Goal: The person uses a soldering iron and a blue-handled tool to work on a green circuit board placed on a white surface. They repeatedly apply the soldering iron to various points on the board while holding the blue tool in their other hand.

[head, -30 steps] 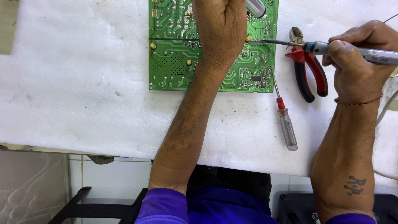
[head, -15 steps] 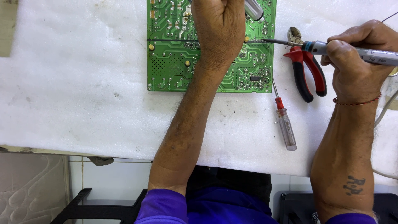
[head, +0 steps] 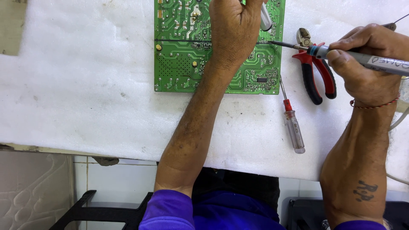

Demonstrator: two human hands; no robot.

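Note:
A green circuit board lies solder side up on a white foam sheet. My left hand rests over the board's upper middle, closed around a grey cylindrical tool that sticks out to its right. My right hand grips a grey soldering iron like a pen. Its thin tip touches the board's right side, close to my left hand.
Red-handled cutting pliers lie right of the board, under the iron. A small screwdriver with a clear handle lies below the board's right corner. A white cable runs along the right edge. The foam's front edge overhangs the table near my body.
The view has shifted slightly, so the board sits a little left in frame. Both hands and the iron keep the same positions on the board.

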